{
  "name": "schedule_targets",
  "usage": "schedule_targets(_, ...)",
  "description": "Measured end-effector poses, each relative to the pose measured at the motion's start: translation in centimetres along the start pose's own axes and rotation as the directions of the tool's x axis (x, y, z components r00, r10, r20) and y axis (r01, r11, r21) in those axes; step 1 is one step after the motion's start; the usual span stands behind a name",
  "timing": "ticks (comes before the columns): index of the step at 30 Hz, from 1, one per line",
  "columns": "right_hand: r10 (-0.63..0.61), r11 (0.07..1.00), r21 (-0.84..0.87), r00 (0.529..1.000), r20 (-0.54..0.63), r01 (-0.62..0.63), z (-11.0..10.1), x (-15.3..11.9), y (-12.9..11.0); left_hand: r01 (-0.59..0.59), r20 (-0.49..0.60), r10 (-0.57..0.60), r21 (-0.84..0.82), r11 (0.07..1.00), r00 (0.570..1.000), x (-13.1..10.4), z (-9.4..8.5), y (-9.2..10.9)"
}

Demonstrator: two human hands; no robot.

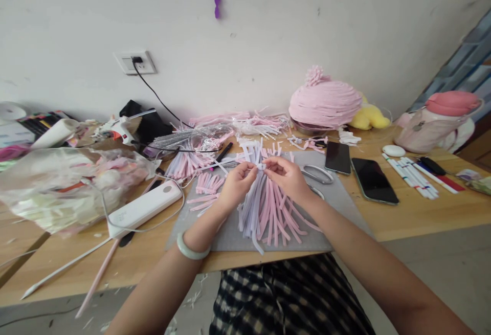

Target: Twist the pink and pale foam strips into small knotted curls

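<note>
My left hand (238,184) and my right hand (286,175) meet over the grey mat (226,240), fingertips pinched on a small pale piece (260,166) between them. It looks white or pale lilac; its exact shape is too small to tell. Under and in front of the hands, pink fuzzy strips (276,217) and pale lilac strips (251,215) fan out towards the mat's front edge. Shorter pink pieces (208,183) lie to the left of my left hand. Scissors (318,174) rest beside my right hand, partly hidden by it.
Two phones (337,157) (374,180), markers (409,175) and a pink-lidded bottle (433,123) stand or lie right. Behind is a pink fuzzy dome (324,104). At left are a white power bank-like device (146,208), a plastic bag (72,186), a glue gun (120,129) and cables.
</note>
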State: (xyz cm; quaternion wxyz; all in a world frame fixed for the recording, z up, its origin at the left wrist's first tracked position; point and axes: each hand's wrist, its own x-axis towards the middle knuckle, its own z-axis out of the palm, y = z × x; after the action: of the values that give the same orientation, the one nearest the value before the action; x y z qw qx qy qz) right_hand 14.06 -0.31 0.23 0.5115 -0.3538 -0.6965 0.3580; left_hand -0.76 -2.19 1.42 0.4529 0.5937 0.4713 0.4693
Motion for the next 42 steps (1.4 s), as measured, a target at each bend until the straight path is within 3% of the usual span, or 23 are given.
schedule_targets(3,-0.232,0.94,-0.249,0.972,0.031,0.232,-0.4,0.0,0.1,0.084,0.045,-0.081,-0.057,0.995,0.996,0.1,-0.2,0.0)
schedule_targets(5,-0.307,0.891,-0.332,0.95,0.061,0.309,-0.6,0.0,0.0,0.124,0.059,-0.117,-0.13,0.984,0.991,0.1,-0.1,0.0)
schedule_targets(9,-0.356,0.836,-0.41,0.929,0.101,0.365,-0.6,0.0,-0.2,0.173,0.069,-0.161,-0.245,0.954,0.985,0.0,0.1,-0.1)
schedule_targets(12,-0.327,0.838,-0.419,0.937,0.125,0.349,-0.8,0.1,-0.3,0.16,0.053,-0.152,-0.218,0.963,0.987,0.1,0.1,-0.3)
schedule_targets(15,-0.277,0.853,-0.416,0.948,0.155,0.317,-0.9,0.1,-0.5,0.135,0.012,-0.135,-0.163,0.977,0.991,0.1,0.1,-0.6)
schedule_targets(19,-0.21,0.887,-0.39,0.968,0.138,0.248,-0.6,0.0,-0.6,0.142,-0.004,-0.147,-0.215,0.966,0.989,0.2,0.3,-0.7)
schedule_targets(22,-0.052,0.963,-0.262,0.998,0.048,0.062,0.0,-0.1,-0.7,0.137,-0.008,-0.147,-0.308,0.941,0.989,0.1,0.6,-0.5)
schedule_targets(25,0.183,0.982,-0.039,0.983,0.009,-0.183,0.6,-0.1,-0.9,0.116,-0.021,-0.134,-0.374,0.92,0.991,-0.1,0.8,-0.5)
schedule_targets(29,0.353,0.902,0.251,0.935,0.041,-0.351,1.0,-0.1,-1.1,0.058,-0.048,-0.083,-0.384,0.921,0.995,-0.2,1.0,-0.8)
schedule_targets(33,0.467,0.693,0.513,0.858,0.214,-0.506,0.8,0.1,-1.4,0.035,-0.025,-0.047,-0.341,0.939,0.999,-0.1,0.7,-1.1)
schedule_targets(35,0.478,0.654,0.526,0.836,0.27,-0.544,0.4,0.2,-1.5,0.037,-0.01,-0.041,-0.295,0.955,0.999,0.0,0.3,-1.1)
schedule_targets(39,0.41,0.802,0.405,0.898,0.16,-0.439,-0.3,0.4,-1.4,-0.035,-0.038,0.034,-0.029,0.999,0.999,0.3,-0.5,-0.4)
schedule_targets(42,0.383,0.872,0.244,0.902,0.199,-0.424,-0.5,0.4,-1.2,-0.097,-0.017,0.1,0.14,0.985,0.995,0.4,-1.0,0.1)
